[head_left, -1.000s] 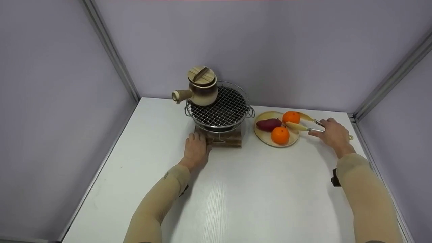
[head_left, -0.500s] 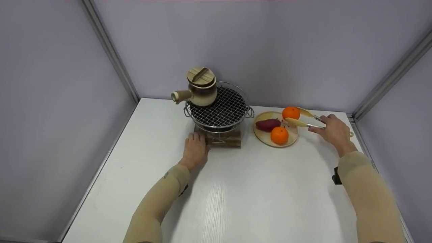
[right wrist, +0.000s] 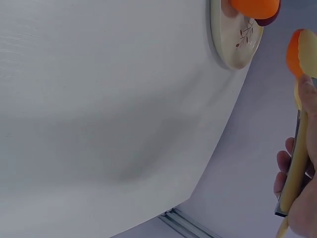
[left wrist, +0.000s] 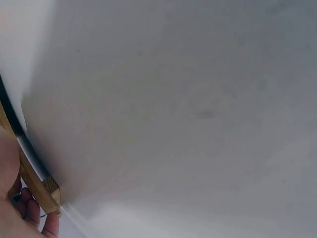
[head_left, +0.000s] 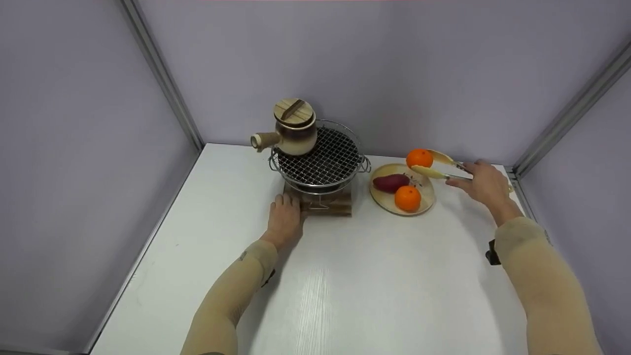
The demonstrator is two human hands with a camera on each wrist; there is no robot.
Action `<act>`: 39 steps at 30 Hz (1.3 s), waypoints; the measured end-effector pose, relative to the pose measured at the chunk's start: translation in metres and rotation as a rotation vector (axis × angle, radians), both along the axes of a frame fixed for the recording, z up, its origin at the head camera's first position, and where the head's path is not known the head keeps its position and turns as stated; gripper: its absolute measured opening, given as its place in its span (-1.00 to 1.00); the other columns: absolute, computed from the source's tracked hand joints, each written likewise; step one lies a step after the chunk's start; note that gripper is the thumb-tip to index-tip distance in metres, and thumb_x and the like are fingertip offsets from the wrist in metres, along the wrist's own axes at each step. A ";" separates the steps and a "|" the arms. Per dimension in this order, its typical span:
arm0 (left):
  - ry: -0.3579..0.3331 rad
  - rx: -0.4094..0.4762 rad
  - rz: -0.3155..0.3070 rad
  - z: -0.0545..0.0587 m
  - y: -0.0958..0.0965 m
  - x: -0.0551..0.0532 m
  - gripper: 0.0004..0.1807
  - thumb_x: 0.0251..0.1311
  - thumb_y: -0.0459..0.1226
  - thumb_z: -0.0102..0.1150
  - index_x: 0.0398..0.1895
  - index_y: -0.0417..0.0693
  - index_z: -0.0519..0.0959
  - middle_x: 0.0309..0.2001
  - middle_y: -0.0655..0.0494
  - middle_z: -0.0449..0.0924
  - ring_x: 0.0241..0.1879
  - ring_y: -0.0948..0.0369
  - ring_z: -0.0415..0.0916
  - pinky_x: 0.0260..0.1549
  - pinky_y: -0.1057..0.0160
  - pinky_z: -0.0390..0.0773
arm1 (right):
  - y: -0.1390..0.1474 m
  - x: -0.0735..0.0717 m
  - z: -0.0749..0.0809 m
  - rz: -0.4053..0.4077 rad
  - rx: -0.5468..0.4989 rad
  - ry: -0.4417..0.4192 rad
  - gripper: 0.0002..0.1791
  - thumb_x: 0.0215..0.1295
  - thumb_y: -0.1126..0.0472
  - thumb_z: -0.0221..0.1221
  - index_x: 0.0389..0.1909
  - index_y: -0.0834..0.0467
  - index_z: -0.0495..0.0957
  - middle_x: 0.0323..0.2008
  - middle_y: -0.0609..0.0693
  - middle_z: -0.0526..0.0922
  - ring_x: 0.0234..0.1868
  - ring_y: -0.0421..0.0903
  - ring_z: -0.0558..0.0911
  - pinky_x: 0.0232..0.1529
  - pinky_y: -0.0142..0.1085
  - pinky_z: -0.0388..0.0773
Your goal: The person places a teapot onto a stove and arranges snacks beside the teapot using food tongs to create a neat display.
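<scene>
1. Orange fruit (head_left: 419, 158) is pinched between the pale heads of the tongs (head_left: 429, 172) and held clear of the plate (head_left: 382, 198), near its far rim; the exact height cannot be told.
2. The tongs are gripped in the right hand (head_left: 485, 185), with thumb and fingers closed round their arms.
3. The wooden base (head_left: 328, 210) under the wire grill (head_left: 335, 165) is gripped at its near left corner by the left hand (head_left: 284, 217) – presumably to keep it steady.
4. The step in hand is judged to be a transfer of fruit off the plate, where a second fruit (head_left: 407, 198) and a dark red root (head_left: 391, 183) are seen lying.
5. For the next move, an even squeeze seems to be called for – round skin could be let slip; if the grill is meant, the bare mesh right of the lidded pot (head_left: 297, 140) would best be used.
6. No brand, label or writing can be read; a printed sprig (right wrist: 244, 35) is shown on the plate, and a small grey patch (head_left: 242, 256) on the left sleeve cannot be made out.
</scene>
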State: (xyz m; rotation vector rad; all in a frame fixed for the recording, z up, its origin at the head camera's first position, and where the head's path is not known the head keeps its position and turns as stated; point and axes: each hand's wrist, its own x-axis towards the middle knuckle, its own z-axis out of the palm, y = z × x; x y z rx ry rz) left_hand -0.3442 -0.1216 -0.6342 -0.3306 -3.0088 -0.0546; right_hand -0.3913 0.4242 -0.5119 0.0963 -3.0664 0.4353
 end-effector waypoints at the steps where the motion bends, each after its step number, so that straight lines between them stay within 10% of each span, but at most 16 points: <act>1: 0.000 -0.002 0.000 -0.001 0.000 0.000 -0.37 0.75 0.05 0.03 0.43 -0.37 0.42 0.17 -0.25 0.50 0.14 -0.13 0.41 0.16 -0.10 0.61 | -0.002 0.000 0.002 0.004 0.002 0.003 0.01 0.48 -0.40 0.36 0.59 0.30 0.46 0.36 0.50 0.54 0.27 0.54 0.58 0.21 0.43 0.55; 21: -0.004 -0.019 0.004 0.003 0.000 0.001 -0.39 0.78 0.10 -0.08 0.37 -0.31 0.45 0.13 -0.21 0.50 0.12 -0.08 0.40 0.12 -0.05 0.63 | -0.019 0.002 0.034 0.083 0.030 0.154 -0.10 0.40 -0.23 0.50 0.48 0.36 0.56 0.21 0.46 0.65 0.06 0.46 0.70 -0.03 0.33 0.65; 39: -0.042 0.010 0.018 0.000 0.001 -0.001 -0.37 0.78 0.08 -0.07 0.47 -0.31 0.38 0.22 -0.22 0.47 0.20 -0.11 0.39 0.20 -0.08 0.60 | -0.040 -0.005 0.059 0.053 0.025 0.088 0.00 0.42 -0.42 0.41 0.57 0.24 0.50 0.26 0.38 0.61 0.11 0.41 0.65 0.01 0.29 0.62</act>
